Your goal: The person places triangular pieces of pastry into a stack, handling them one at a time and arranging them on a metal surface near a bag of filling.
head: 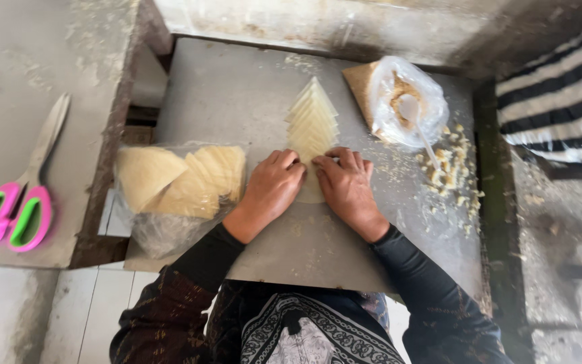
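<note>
Clear plastic bag (409, 101) at upper right of centre, lying open on the counter (237, 87): crumbly tan filling inside, a white plastic spoon (417, 125) standing in it with the handle running down and out toward the lower right. A second clear bag (170, 195) at left of centre holds a loose heap of pale yellow wrapper sheets, folded and overlapping (count not readable). In the middle of the frame a fanned row of triangular pastry wrappers (312, 118) runs up from the hands, tips pointing to the top. Left hand (272, 185) and right hand (346, 185) lie side by side, palms down, on the nearest wrapper at the bottom of the row; fingers curled and pressed onto the sheet, tips nearly meeting, no clear pinch to be seen. Scattered crumbs (453, 168) lie right of the hands, below the filling bag. Scissors (21, 189) with pink and green handles rest at far left on a separate grey ledge, well apart from the work. Counter is a grey, dusty slab; white floor tiles at lower left; a black and white striped cloth (560, 94) at upper right edge.
</note>
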